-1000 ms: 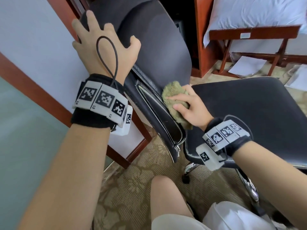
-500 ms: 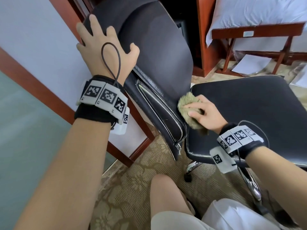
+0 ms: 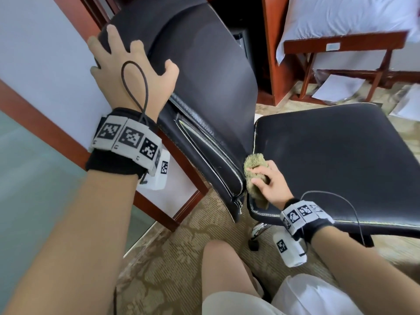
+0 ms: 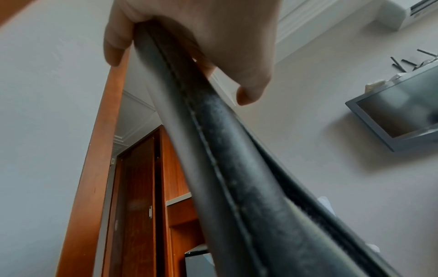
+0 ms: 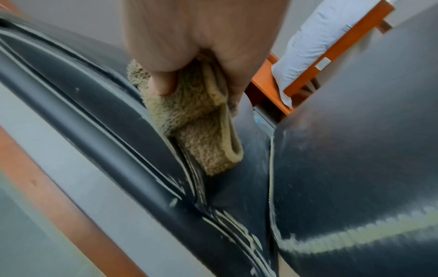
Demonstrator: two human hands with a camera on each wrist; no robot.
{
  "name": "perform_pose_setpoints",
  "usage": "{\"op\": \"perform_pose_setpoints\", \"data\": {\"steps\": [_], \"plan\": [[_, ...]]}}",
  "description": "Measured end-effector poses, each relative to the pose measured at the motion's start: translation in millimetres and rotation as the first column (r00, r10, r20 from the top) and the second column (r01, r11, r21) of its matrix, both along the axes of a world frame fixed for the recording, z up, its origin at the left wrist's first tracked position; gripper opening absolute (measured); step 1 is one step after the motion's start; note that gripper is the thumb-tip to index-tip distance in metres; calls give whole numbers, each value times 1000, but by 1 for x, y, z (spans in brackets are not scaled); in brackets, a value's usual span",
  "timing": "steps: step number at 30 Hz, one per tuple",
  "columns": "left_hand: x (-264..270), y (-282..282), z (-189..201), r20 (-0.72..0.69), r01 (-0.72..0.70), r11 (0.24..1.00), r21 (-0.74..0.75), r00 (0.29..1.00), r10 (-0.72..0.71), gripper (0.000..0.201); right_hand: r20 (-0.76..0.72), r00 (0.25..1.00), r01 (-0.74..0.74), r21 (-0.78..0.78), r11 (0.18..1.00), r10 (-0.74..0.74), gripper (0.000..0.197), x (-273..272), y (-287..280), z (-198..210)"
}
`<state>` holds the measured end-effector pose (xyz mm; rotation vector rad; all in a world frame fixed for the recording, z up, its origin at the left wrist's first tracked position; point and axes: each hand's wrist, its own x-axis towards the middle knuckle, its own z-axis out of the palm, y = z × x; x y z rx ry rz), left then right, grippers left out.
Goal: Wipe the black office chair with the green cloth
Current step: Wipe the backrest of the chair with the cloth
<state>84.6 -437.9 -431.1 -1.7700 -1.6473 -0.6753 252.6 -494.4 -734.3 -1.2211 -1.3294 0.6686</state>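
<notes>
The black office chair fills the head view, its backrest (image 3: 204, 71) tilted at centre and its seat (image 3: 336, 160) to the right. My left hand (image 3: 129, 71) grips the backrest's top left edge (image 4: 213, 150), thumb on the front face and fingers behind. My right hand (image 3: 270, 180) holds the folded olive-green cloth (image 3: 254, 164) and presses it into the seam where backrest and seat meet. In the right wrist view the cloth (image 5: 201, 131) is pinched between thumb and fingers against the backrest's worn lower edge (image 5: 151, 150).
A white wall panel with a red-brown wooden frame (image 3: 179, 214) stands close behind the chair on the left. A wooden bench frame (image 3: 341, 44) with white bedding is at the back right. Papers (image 3: 338, 87) lie on the patterned carpet (image 3: 168, 253). My knee (image 3: 222, 264) is below the chair.
My right hand has slid the cloth down the backrest's side edge to the seam by the seat. The left hand keeps its hold on the top of the backrest.
</notes>
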Motion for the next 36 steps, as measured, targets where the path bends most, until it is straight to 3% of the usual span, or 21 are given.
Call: {"op": "perform_pose_setpoints", "data": {"steps": [3, 8, 11, 16, 21, 25, 29, 33, 36], "plan": [[-3, 0, -1, -23, 0, 1000, 0, 1000, 0, 65, 4, 1000, 10, -72, 997, -10, 37, 1, -3, -5], [0, 0, 1, -47, -11, 1000, -21, 999, 10, 64, 48, 997, -57, -133, 990, 64, 31, 22, 6, 22], [-2, 0, 0, -54, -11, 1000, -21, 998, 10, 63, 7, 1000, -9, -24, 1000, 9, 36, 22, 16, 53], [-1, 0, 0, -66, -27, 999, -24, 997, 26, 63, -48, 997, -52, 223, 973, 65, 31, -9, 30, 100], [-5, 0, -1, -59, -28, 999, -22, 998, 27, 63, 18, 1000, -27, 212, 977, 24, 31, -11, 19, 70], [-3, 0, -1, -55, -19, 999, -33, 998, 17, 63, 74, 997, -23, 65, 998, 18, 25, 1, 5, 36], [-4, -2, 1, -109, -31, 998, -53, 994, 25, 62, 71, 996, -51, -79, 996, 57, 38, 19, 1, 22], [-4, -4, 1, -127, -50, 997, -52, 991, 43, 61, -61, 997, 43, -5, 999, -44, 37, 21, 13, 45], [-3, -3, 1, -132, -60, 997, -49, 990, 53, 60, -141, 990, 10, 149, 989, 11, 36, 8, 22, 75]]}}
